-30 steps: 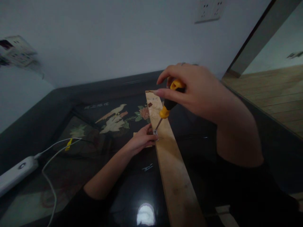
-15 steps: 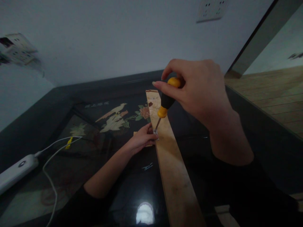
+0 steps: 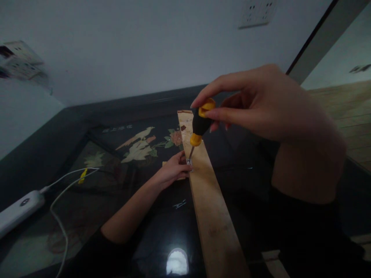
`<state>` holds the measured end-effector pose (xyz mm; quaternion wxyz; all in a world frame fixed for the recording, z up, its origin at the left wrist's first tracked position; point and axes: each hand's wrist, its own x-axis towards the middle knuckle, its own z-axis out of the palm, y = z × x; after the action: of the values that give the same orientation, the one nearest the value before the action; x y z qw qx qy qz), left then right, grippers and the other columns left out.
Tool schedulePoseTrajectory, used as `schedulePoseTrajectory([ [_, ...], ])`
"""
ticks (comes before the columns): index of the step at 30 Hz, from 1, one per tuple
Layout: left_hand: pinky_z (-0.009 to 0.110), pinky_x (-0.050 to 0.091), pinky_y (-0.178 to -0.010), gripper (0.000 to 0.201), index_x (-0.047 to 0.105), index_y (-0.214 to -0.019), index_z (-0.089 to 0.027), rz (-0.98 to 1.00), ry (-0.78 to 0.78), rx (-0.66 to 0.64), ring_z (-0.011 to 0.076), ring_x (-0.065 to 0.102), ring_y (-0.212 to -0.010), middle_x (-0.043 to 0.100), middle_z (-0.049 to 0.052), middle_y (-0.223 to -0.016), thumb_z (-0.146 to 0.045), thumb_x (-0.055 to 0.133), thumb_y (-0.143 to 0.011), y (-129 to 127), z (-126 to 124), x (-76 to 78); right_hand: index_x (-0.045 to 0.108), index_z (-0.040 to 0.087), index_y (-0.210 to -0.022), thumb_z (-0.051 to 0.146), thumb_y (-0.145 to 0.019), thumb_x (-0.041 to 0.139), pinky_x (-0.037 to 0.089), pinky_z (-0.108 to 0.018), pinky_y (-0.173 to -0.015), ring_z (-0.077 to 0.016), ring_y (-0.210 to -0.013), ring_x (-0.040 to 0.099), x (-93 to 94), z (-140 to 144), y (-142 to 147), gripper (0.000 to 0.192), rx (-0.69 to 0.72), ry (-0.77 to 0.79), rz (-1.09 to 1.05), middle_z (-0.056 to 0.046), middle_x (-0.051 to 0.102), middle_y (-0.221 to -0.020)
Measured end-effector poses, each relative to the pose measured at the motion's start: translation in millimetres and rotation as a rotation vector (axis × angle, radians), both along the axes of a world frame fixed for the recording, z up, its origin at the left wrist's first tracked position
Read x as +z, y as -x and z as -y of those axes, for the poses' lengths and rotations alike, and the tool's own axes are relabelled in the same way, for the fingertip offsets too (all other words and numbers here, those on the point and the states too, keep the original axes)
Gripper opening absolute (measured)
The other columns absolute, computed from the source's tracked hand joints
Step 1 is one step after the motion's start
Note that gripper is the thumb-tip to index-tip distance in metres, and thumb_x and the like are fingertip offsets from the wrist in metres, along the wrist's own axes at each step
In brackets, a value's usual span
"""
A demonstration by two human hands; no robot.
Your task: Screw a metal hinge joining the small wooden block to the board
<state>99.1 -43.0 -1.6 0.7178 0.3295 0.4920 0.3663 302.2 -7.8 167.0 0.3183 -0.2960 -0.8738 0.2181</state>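
Observation:
A yellow and black screwdriver [image 3: 201, 120] is pinched at the top of its handle by the fingertips of my right hand [image 3: 255, 104]. Its shaft slants down to a small shiny metal piece [image 3: 189, 163] on a long wooden board [image 3: 213, 200]. My left hand [image 3: 173, 170] has its thumb and fingers closed around that metal piece at the board's left edge. Beneath my left hand, a bit of another wooden piece [image 3: 182, 178] shows. Whether a screw sits under the screwdriver's tip is too small to tell.
The board lies on a glossy black table [image 3: 156, 231] with a bird and flower picture. Several thin metal screws or nails [image 3: 179, 204] lie left of the board. A white power strip [image 3: 23, 210] with a cable [image 3: 59, 220] is at the left. Wall sockets [image 3: 255, 13] are behind.
My right hand has turned around the screwdriver's handle, its wrist swinging out to the right and the fingers re-spread on the grip. My left hand stays on the metal piece.

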Motion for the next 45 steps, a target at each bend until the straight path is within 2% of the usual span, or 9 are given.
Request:
schedulePoseTrajectory([
  [4,0.019,0.055,-0.06,0.061,0.056,-0.124,-0.017,-0.014,0.003,0.006,0.0137,0.071,-0.076,0.071,0.006,-0.099,-0.001,0.074,-0.069,-3,0,1.6,0.071,0.023,-0.09,0.035,-0.084,0.069,0.048,-0.03,-0.062,-0.0196,-0.075,0.067,-6.2,0,10,0.014,-0.183,-0.133,0.016,-0.004,0.072,-0.09],
  [9,0.023,0.058,-0.065,0.061,0.056,-0.126,-0.019,-0.04,-0.003,-0.001,0.0159,0.072,-0.082,0.071,0.008,-0.105,-0.001,0.073,-0.07,-7,1,4.1,0.066,0.024,-0.085,0.059,-0.085,0.063,0.044,-0.037,-0.066,-0.0249,-0.077,0.063,-13.5,-2,22,0.036,-0.396,-0.293,0.071,-0.007,0.07,-0.083],
  [15,0.026,0.059,-0.07,0.062,0.055,-0.127,-0.018,-0.024,-0.009,-0.001,0.018,0.072,-0.085,0.071,0.009,-0.107,0.0,0.07,-0.07,-1,-1,0.7,0.07,0.024,-0.103,0.041,-0.086,0.066,0.048,-0.033,-0.075,-0.0212,-0.088,0.066,-5.6,-2,7,0.025,-0.158,-0.171,0.077,-0.003,0.072,-0.105],
  [22,0.026,0.059,-0.07,0.061,0.056,-0.126,-0.018,-0.013,-0.01,-0.004,0.0176,0.072,-0.084,0.071,0.009,-0.107,0.001,0.071,-0.07,0,-2,0.3,0.072,0.02,-0.102,0.022,-0.086,0.06,0.047,-0.031,-0.08,-0.0204,-0.093,0.066,-1.8,0,7,0.02,-0.024,-0.147,0.077,-0.004,0.073,-0.103],
  [26,0.025,0.06,-0.07,0.061,0.055,-0.126,-0.018,-0.038,-0.007,0.008,0.0171,0.073,-0.085,0.071,0.009,-0.109,0.002,0.068,-0.07,-5,0,4.0,0.068,0.021,-0.096,0.035,-0.088,0.063,0.044,-0.03,-0.073,-0.0204,-0.089,0.063,-9.3,-2,19,0.017,-0.159,-0.203,0.075,-0.005,0.071,-0.099],
  [31,0.026,0.06,-0.07,0.061,0.056,-0.126,-0.017,-0.037,-0.014,0.002,0.0179,0.073,-0.086,0.071,0.01,-0.111,0.001,0.07,-0.07,-8,0,3.1,0.065,0.021,-0.096,0.06,-0.089,0.056,0.041,-0.036,-0.068,-0.025,-0.08,0.062,-16.7,0,29,0.04,-0.455,-0.285,0.135,-0.009,0.069,-0.09],
  [36,0.028,0.061,-0.072,0.062,0.056,-0.127,-0.019,-0.027,-0.015,0.004,0.0184,0.073,-0.087,0.071,0.009,-0.111,0.002,0.069,-0.07,-4,-2,1.0,0.066,0.023,-0.101,0.045,-0.088,0.066,0.045,-0.034,-0.075,-0.0228,-0.09,0.064,-9.1,1,17,0.026,-0.213,-0.188,0.123,-0.005,0.071,-0.102],
  [40,0.028,0.061,-0.073,0.062,0.055,-0.128,-0.017,-0.042,-0.008,0.007,0.0188,0.073,-0.088,0.07,0.01,-0.11,0.003,0.068,-0.07,-1,-1,2.3,0.071,0.021,-0.099,0.024,-0.086,0.066,0.047,-0.03,-0.071,-0.0171,-0.083,0.066,0.0,1,0,0.015,-0.038,-0.125,0.084,-0.001,0.073,-0.097],
  [45,0.027,0.06,-0.072,0.062,0.056,-0.126,-0.018,-0.045,-0.004,0.001,0.0182,0.073,-0.086,0.071,0.009,-0.107,0.001,0.071,-0.069,-2,0,4.2,0.072,0.022,-0.091,0.027,-0.087,0.064,0.046,-0.032,-0.072,-0.0194,-0.082,0.065,-2.7,0,6,0.01,-0.137,-0.188,0.111,-0.002,0.073,-0.09],
])
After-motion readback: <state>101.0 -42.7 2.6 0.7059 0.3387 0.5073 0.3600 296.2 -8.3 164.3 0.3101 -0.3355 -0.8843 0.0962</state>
